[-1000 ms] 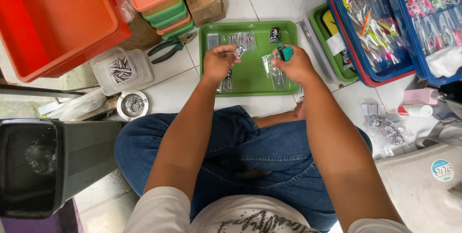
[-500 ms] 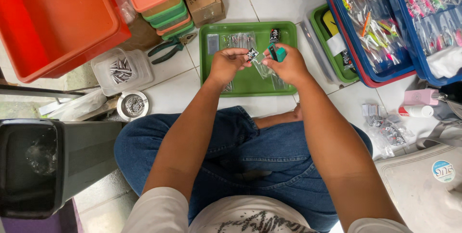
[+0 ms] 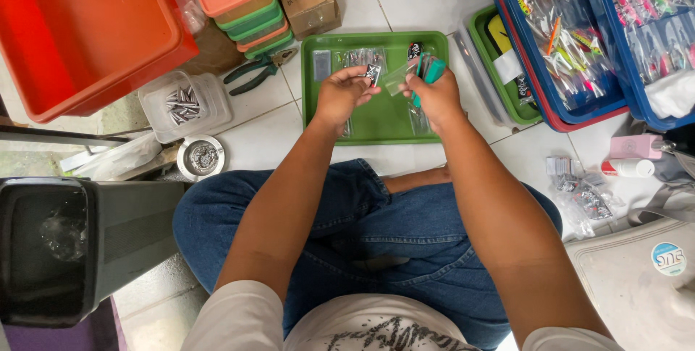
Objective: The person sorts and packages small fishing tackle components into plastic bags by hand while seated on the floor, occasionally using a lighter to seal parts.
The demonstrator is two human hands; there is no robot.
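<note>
Bagging step, over the green tray (image 3: 376,123): left hand (image 3: 342,94) fingers pinch a small dark piece (image 3: 373,73); right hand (image 3: 434,97) fingers clamp a clear sachet (image 3: 397,78) and teal tool (image 3: 433,72). Next: aligning piece with the sachet mouth.

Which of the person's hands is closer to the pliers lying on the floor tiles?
Left. The left hand is over the green tray, just right of the pliers. The right hand is farther right over the same tray, holding a small clear bag.
</note>
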